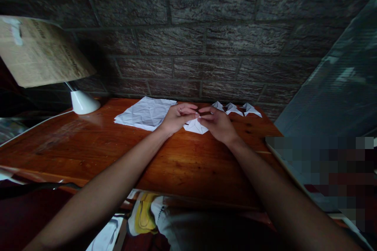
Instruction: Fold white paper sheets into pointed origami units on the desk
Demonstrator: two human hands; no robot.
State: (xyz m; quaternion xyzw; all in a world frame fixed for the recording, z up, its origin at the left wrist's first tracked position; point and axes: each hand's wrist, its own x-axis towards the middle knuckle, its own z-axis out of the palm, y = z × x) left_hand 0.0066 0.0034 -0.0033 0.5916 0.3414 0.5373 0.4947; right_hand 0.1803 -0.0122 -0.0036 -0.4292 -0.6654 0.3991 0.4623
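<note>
Both hands meet over a small folded white paper piece (194,126) on the wooden table (88,145). My left hand (176,118) pinches the piece's upper left edge, fingers curled together. My right hand (218,123) grips its right side, fingers closed on the fold. A crumpled, unfolded white sheet (145,113) lies flat just left of my left hand. Three small folded paper shapes (235,108) sit in a row behind my right hand, near the wall.
A white lamp base (84,102) stands at the table's back left, with its paper-covered shade (38,53) hanging above. A brick wall (206,39) runs along the back of the table. A pane-like slanted surface (338,86) rises at the right.
</note>
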